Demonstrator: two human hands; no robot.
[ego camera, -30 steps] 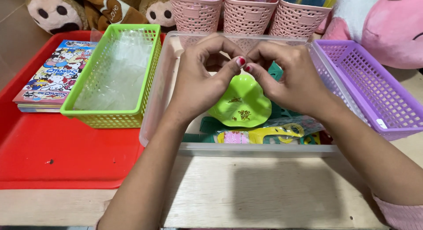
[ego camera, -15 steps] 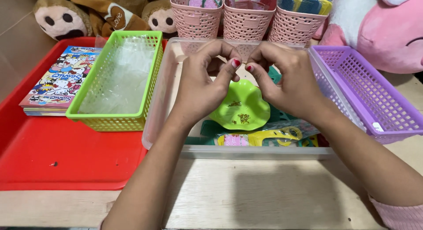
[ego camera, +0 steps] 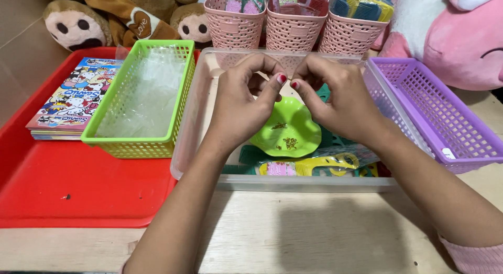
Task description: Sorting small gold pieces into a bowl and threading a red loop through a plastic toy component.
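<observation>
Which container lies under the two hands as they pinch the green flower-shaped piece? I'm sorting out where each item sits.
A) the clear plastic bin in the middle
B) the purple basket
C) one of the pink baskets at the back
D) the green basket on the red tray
A: the left hand and right hand hold the green flower-shaped piece over the clear plastic bin, between the green and purple baskets.

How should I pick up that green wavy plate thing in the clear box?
Pinch the green plate by its near wavy rim, coming from above at the front. That edge is bare and lifted; both hands cover the far side.
</observation>
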